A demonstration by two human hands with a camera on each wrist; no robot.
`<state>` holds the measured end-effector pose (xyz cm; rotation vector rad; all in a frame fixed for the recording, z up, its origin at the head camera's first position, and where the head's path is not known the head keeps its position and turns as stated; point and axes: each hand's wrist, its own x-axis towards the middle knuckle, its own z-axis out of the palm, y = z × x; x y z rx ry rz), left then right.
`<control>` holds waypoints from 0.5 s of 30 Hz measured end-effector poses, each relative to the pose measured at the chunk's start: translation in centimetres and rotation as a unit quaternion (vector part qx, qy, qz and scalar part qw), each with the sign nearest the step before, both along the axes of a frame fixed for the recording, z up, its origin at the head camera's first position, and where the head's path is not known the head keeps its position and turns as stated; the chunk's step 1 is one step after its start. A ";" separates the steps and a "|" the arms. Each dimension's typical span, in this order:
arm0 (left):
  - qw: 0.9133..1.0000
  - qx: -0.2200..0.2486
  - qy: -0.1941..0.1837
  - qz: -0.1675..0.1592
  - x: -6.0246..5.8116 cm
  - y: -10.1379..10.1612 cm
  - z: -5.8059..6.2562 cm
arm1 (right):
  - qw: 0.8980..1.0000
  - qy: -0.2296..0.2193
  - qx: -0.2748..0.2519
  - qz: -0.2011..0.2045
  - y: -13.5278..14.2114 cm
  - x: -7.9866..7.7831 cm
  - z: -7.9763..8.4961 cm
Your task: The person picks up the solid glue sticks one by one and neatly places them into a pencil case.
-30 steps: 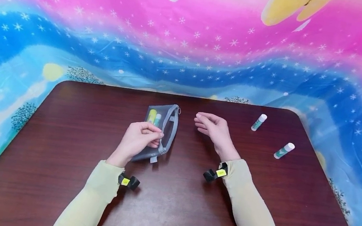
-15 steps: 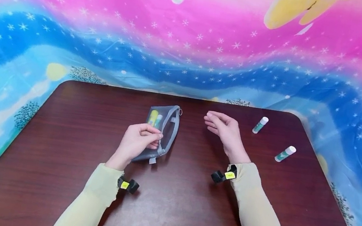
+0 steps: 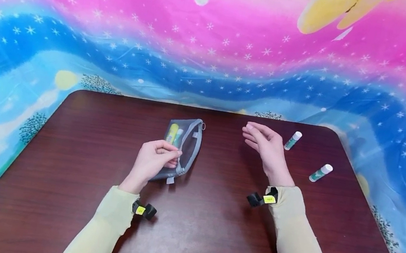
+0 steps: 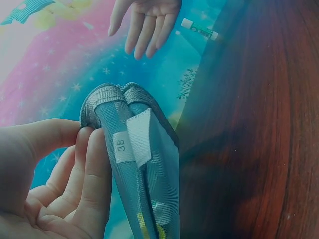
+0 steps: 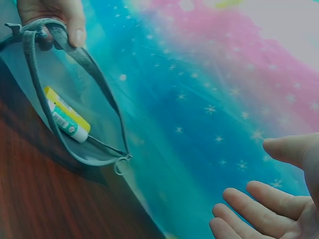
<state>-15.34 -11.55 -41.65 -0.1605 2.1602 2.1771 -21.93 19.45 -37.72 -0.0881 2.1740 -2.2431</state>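
A grey mesh zipper pouch [image 3: 194, 153] stands with its mouth gaping toward the right. My left hand [image 3: 152, 160] pinches its near rim between thumb and fingers. Through the mesh show a yellow glue stick [image 3: 172, 131] and a green-and-white glue stick [image 5: 70, 124], lying side by side. My right hand [image 3: 268, 151] is over the table right of the pouch, fingers loosely extended and holding nothing. Closest to it, a white-capped green glue stick [image 3: 293, 141] stands on the table. A second such glue stick [image 3: 320, 173] is nearer the right edge.
The dark wooden table [image 3: 203, 231] has rounded far corners. A patterned pink and blue cloth [image 3: 214, 49] hangs behind it and along both sides. A black camera mount [image 3: 263, 199] juts from the right wrist, and another camera mount [image 3: 145, 210] from the left.
My right hand has moved right, away from the pouch and closer to the standing glue sticks. My left hand keeps its pinch on the pouch rim, nearly still.
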 end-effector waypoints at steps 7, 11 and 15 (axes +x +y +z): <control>1.000 0.007 -0.011 0.002 0.1 0.0 0.0 | 1.000 0.012 -0.024 -0.016 1.4 0.4 0.9; 1.000 0.008 -0.012 0.001 0.1 0.0 0.0 | 0.999 0.019 -0.036 -0.025 2.2 0.6 1.5; 1.000 0.009 -0.015 0.001 0.1 0.0 -0.2 | 0.998 0.030 -0.042 -0.037 2.9 0.7 2.0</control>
